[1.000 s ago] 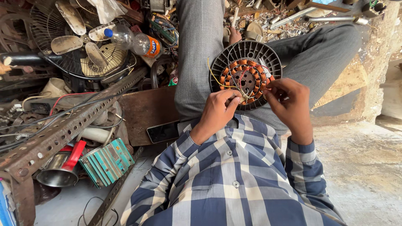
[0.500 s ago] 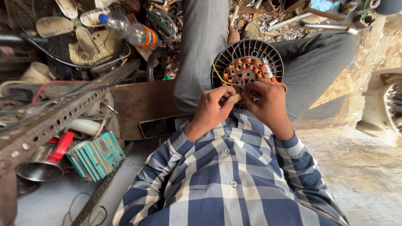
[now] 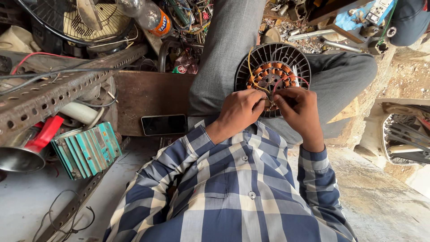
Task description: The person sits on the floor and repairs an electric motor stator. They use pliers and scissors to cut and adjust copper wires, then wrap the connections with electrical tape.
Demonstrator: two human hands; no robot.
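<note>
Grip: left hand and right hand both pinch narrow at the lower rim of one round fan motor, fingertips curled in; what exactly each pinches is hidden by the fingers, likely the thin wires. The motor rests on the person's lap between the grey trouser legs, its black ribbed housing around one ring of copper coils; the lower part is covered by the hands. One yellow wire and one red wire loop off the coils.

One dark phone lies face up left of the lap. One green finned block farther left. One plastic bottle, top cut off by the frame edge. One fan grille at right, partly out of frame.
</note>
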